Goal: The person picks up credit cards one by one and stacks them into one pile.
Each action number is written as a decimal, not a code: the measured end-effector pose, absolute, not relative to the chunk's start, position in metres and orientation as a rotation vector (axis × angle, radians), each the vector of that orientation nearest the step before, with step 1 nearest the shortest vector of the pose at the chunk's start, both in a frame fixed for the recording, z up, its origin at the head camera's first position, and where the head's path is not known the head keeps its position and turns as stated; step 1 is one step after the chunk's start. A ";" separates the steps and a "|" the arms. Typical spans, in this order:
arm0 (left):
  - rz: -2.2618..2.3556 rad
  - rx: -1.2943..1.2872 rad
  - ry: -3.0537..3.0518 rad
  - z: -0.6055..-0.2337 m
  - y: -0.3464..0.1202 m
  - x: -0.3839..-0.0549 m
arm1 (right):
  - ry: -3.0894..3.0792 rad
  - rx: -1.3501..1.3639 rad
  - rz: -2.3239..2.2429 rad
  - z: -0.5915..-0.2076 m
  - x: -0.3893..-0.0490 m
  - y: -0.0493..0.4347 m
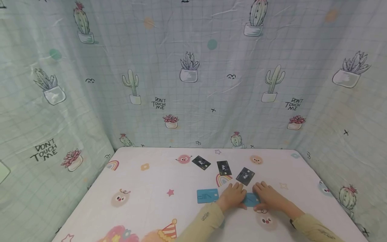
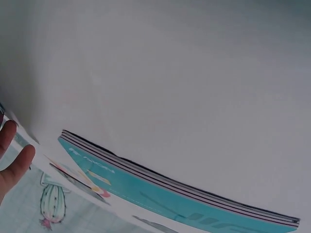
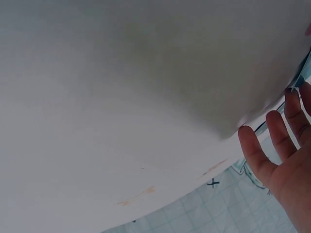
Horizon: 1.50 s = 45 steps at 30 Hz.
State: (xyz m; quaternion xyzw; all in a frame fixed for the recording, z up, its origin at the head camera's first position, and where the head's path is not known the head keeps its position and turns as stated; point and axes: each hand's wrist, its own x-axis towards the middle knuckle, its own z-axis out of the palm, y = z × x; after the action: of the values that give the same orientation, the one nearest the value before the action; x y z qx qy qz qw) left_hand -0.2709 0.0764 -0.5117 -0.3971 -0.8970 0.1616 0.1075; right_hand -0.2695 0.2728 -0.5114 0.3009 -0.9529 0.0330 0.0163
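A blue VIP card lies between the two hands, low over the table. My left hand holds it at its left side, thumb near the lower corner and fingers near the upper one. At its right side my right hand grips it in the same way. In the right wrist view, part of the right hand shows with fingers spread, fingertips at the card's edge. Left of the left hand sits a stack of blue cards; the left wrist view shows several layers along the edge of this stack.
Beyond the hands lie three black VIP cards: one at the left, one in the middle and one nearer the hands. The white table has printed cartoons. Cactus-patterned curtains surround its back and sides.
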 end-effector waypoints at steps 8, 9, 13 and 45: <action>0.494 -1.147 -2.618 -0.514 0.078 -0.269 | -2.977 0.909 0.115 -0.512 -0.267 0.273; 0.490 -1.141 -2.615 -0.514 0.078 -0.268 | -2.976 0.904 0.112 -0.512 -0.267 0.273; 0.482 -1.129 -2.601 -0.512 0.078 -0.267 | -2.953 0.889 0.084 -0.513 -0.266 0.273; 0.424 -1.082 -2.590 -0.511 0.076 -0.256 | -2.654 0.870 -0.176 -0.506 -0.249 0.271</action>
State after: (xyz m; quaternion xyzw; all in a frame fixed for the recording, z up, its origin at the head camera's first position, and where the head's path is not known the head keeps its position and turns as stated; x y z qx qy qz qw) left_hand -0.2556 0.0756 -0.5114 -0.3768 -0.9019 0.1478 0.1510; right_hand -0.2487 0.2709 -0.5056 0.3065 -0.9344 -0.0618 0.1709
